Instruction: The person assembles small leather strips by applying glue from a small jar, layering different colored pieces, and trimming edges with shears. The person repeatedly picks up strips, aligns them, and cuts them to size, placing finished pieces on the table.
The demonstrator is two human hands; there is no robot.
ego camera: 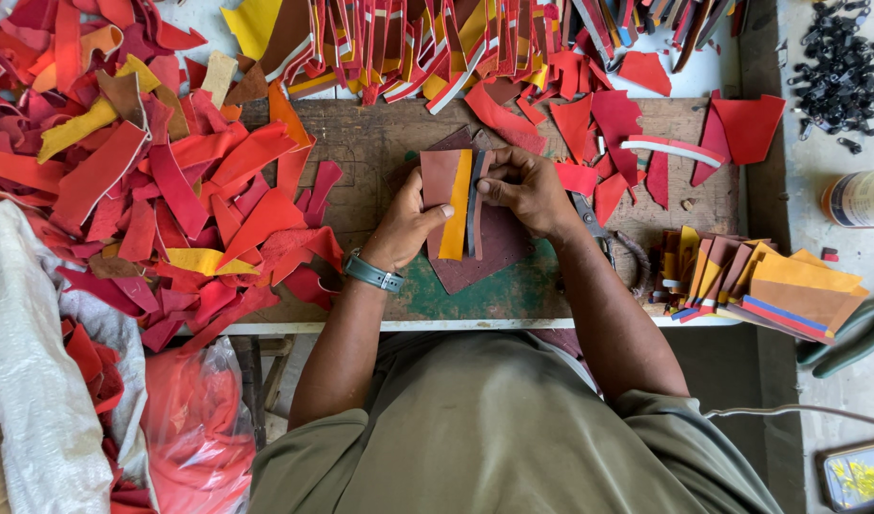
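My left hand [405, 227] pinched the brown-and-yellow leather pieces [446, 202] while my right hand [524, 187] gripped the dark strip [476, 205]; edges needed aligning flush, I judged.

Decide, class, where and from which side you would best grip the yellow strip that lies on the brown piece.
Probably the yellow strip's lower end, approached from below: it lies upright on the brown piece, its bottom projecting free, while the left hand and right hand crowd its sides.

Two hands, one wristwatch, one pair of scissors

Right of the scissors [603, 238]: one tin [860, 197], two green handles [851, 343]; left, one wristwatch [372, 273].
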